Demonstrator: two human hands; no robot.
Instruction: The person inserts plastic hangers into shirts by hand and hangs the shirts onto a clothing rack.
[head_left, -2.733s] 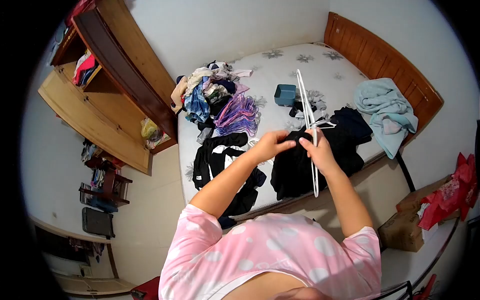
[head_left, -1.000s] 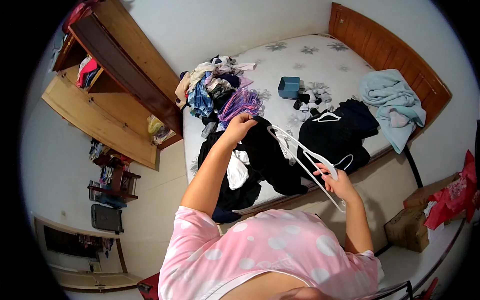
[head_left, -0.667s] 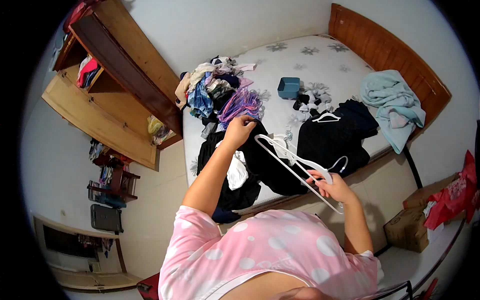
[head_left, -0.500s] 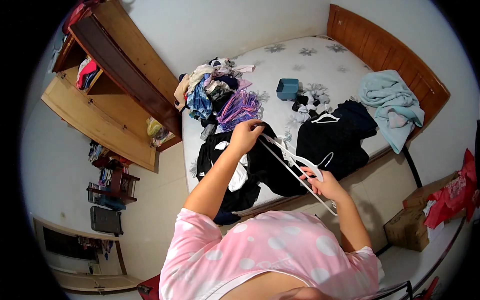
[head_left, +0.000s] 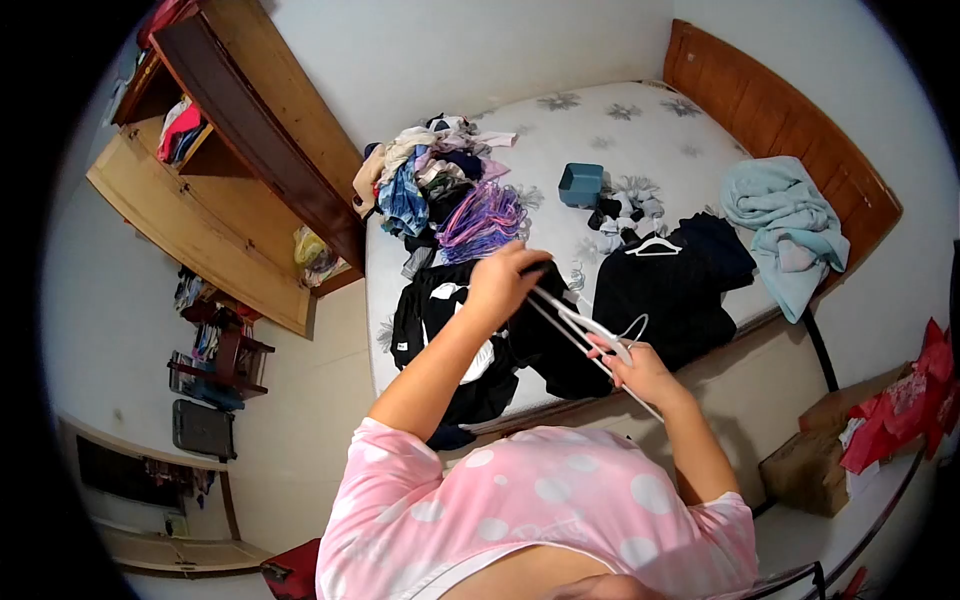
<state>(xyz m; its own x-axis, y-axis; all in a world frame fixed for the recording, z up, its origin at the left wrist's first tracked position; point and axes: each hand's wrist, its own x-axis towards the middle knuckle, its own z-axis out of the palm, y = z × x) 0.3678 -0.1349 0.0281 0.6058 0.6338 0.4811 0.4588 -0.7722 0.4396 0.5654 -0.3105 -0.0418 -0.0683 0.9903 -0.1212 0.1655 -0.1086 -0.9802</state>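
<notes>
My right hand (head_left: 640,374) is closed around a white clothes hanger (head_left: 582,322), near its hook and shoulder. The hanger slants up and left toward my left hand (head_left: 503,285). That hand is closed in a pinch on a black garment (head_left: 560,350), which hangs down beside the hanger and over the bed's near edge. The far end of the hanger lies at my left fingers; whether they touch it is hidden. A black folded garment (head_left: 655,305) lies to the right on the bed, with another white hanger (head_left: 655,245) at its top.
On the mattress (head_left: 560,130) are a heap of clothes (head_left: 405,195), a bundle of purple hangers (head_left: 482,225), a teal bin (head_left: 581,184), small dark and white items (head_left: 628,215) and a light-blue blanket (head_left: 780,200). An open wooden wardrobe (head_left: 215,235) stands left; cardboard boxes (head_left: 810,470) sit right.
My left hand has shifted slightly, with its back turned more toward me. The hanger has tilted a little, and my right hand has moved slightly left. The camera view has shifted slightly.
</notes>
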